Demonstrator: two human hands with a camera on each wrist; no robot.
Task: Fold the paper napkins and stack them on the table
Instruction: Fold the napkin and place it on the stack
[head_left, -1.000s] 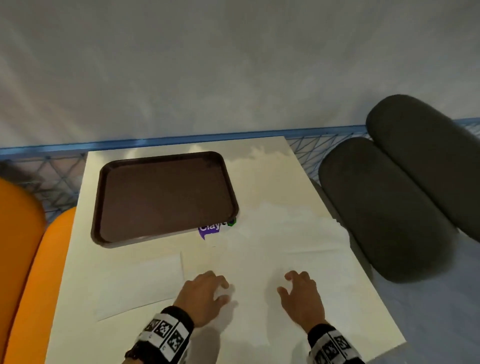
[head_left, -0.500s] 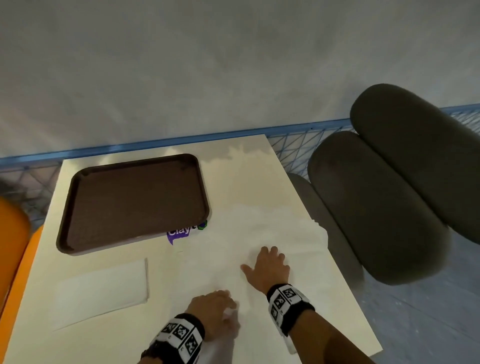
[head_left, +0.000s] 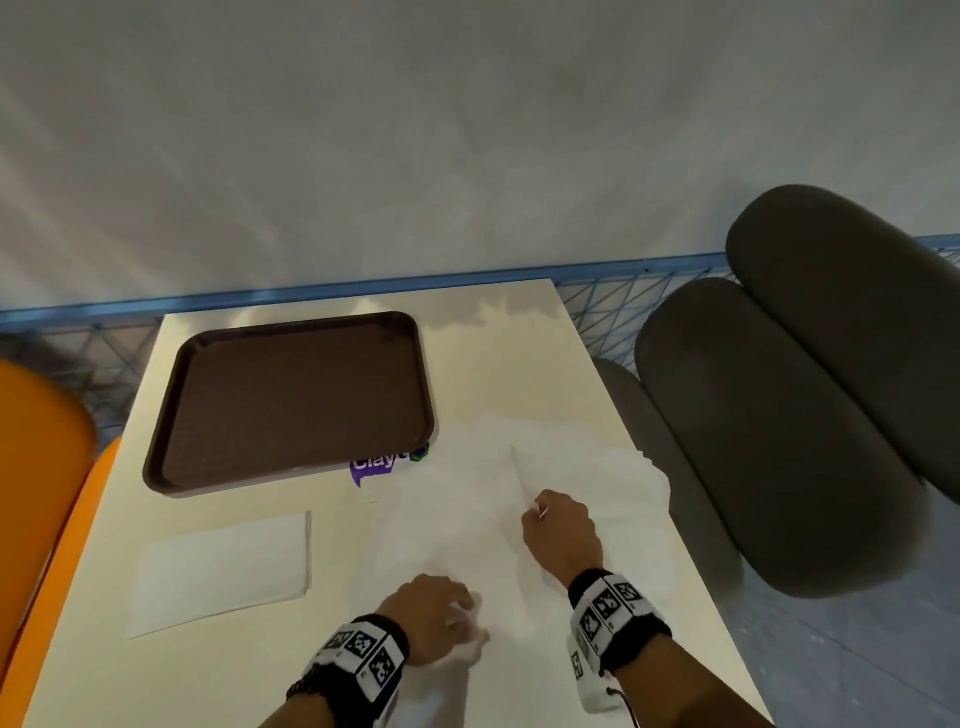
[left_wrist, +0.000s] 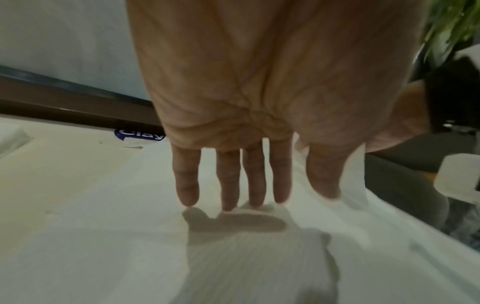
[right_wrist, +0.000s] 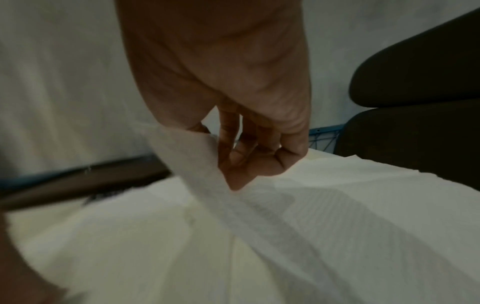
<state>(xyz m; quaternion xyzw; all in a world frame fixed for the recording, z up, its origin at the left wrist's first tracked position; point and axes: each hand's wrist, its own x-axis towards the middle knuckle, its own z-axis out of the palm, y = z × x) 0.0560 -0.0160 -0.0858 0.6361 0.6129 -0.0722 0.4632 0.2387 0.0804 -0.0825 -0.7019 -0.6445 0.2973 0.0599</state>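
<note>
White napkin (head_left: 467, 530) edge pinched up by right hand (head_left: 563, 530); left hand (head_left: 431, 610) presses it with straight fingers.

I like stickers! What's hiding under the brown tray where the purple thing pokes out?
A purple label reading "Clay" sticks out from under the brown tray, beside the unfolded napkin. The rest of its word is covered by the tray, so it cannot be read.
</note>
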